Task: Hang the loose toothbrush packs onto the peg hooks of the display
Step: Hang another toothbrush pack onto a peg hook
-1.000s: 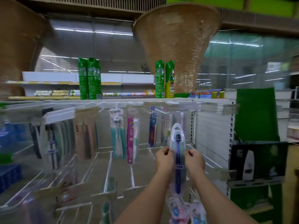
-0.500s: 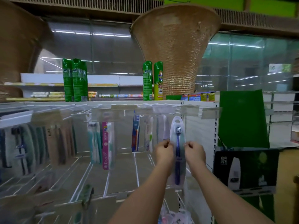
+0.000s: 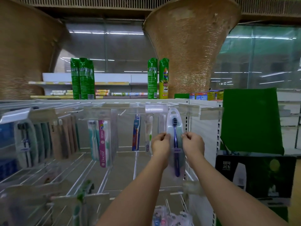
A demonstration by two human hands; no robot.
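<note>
Both hands hold one clear oval blister pack with a dark blue toothbrush upright. The left hand pinches its edge at 9 o'clock, the right hand at 3 o'clock. The pack's top reaches the upper white peg hook row, right of the hanging pink toothbrush pack.

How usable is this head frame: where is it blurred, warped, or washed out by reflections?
Head view: sharp in the middle, on the blue toothbrush pack between left hand and right hand; lower-left peg hooks smear into blur; wide-angle bowing bends the wicker columns; ceiling-light streaks glare on the glass wall.
</note>
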